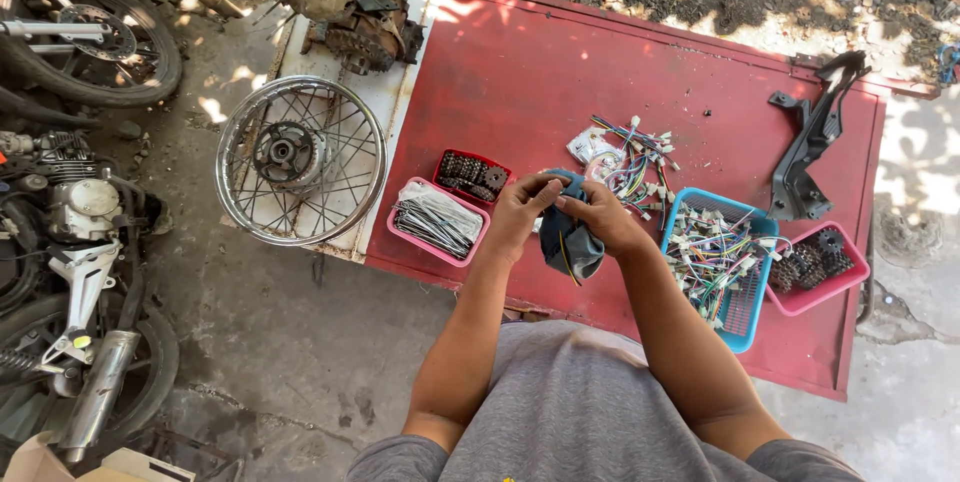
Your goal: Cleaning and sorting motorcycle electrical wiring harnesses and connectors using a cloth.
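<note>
Both hands, left hand [520,210] and right hand [602,214], grip a folded dark rubber tube [568,240] above the red table [520,82]. Blue basket [742,310]: wiring connectors. Pink tray [400,232]: spokes. Far red tray [447,158]: sprockets.

From my feed, the widest open stretch of the red table [540,72] is its upper middle, bare paint with nothing on it. Lower centre is crowded: the pink tray of spokes [437,221] and small red basket [471,177] block the left, while the loose wire bundle [630,157], blue basket [716,267] and pink basket [815,267] close the right. The black bracket [812,142] bars the upper right corner, and the spoked wheel [300,160] overhangs the left edge.
</note>
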